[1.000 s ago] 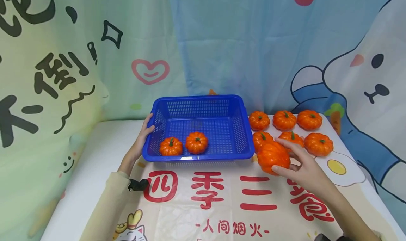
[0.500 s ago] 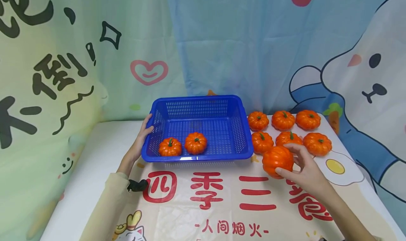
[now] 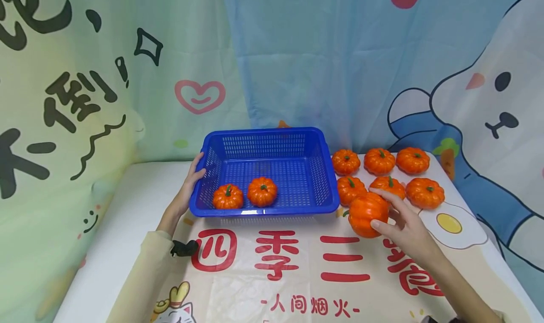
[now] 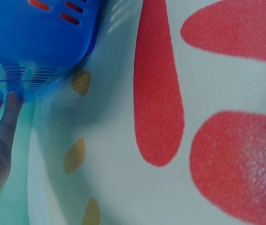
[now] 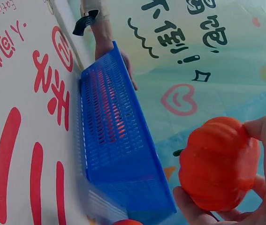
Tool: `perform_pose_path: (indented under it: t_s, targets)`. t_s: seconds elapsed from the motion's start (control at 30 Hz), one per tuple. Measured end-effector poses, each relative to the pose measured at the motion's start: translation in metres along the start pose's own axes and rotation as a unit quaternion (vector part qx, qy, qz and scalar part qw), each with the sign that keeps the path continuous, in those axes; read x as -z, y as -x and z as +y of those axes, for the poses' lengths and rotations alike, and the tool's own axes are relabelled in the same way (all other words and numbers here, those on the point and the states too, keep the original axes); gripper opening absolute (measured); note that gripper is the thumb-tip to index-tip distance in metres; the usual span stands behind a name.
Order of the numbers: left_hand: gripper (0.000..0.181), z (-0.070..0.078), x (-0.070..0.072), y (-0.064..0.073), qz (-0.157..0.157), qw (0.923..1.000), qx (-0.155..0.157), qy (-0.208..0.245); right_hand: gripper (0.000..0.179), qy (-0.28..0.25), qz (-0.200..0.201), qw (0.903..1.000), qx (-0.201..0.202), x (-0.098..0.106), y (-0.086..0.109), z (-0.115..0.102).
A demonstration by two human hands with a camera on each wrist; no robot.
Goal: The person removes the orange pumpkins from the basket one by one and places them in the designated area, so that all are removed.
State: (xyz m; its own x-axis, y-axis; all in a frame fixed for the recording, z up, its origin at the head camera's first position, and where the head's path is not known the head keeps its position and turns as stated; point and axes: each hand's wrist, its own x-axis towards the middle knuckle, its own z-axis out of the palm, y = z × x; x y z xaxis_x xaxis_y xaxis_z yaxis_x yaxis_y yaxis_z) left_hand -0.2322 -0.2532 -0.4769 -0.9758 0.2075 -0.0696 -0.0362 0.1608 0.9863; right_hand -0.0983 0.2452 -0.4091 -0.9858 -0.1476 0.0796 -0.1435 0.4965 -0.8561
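Observation:
My right hand (image 3: 408,228) holds a small orange pumpkin (image 3: 366,215) between thumb and fingers, in front of the basket's right corner. Tipped on its side, the pumpkin points its green stem left; the right wrist view shows the same pumpkin (image 5: 219,164) close up. My left hand (image 3: 187,186) rests against the left side of a blue plastic basket (image 3: 265,213), fingers fairly straight at the rim. Seen from the left wrist, its fingertips (image 4: 13,101) touch the outer slotted wall. Inside the basket, a pumpkin (image 3: 228,197) and another pumpkin (image 3: 262,191) sit near the front wall.
Right of the basket, several more pumpkins stand in two rows, among them a back-row pumpkin (image 3: 379,161) and a front-row pumpkin (image 3: 425,193). A printed cloth with red characters (image 3: 277,254) covers the table. A cartoon curtain (image 3: 297,54) hangs behind.
The pumpkin in my right hand has turned, so its stem now shows on the left. That hand shifted slightly right, then back left. My left hand and the basket stay put.

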Motion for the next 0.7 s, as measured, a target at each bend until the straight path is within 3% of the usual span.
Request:
perform_pose_path:
  t_s: [0.33, 0.7]
  targets:
    - [0.060, -0.0012, -0.0012, -0.0001, 0.002, 1.0000, 0.002, -0.005, 0.064, -0.027, -0.010, 0.9992, -0.029, -0.0004, 0.0000, 0.0006]
    - [0.059, 0.0005, -0.0004, 0.0004, 0.000, 1.0000, 0.003, -0.006, 0.063, -0.017, -0.029, 0.9984, -0.045, 0.0018, 0.0033, 0.0025]
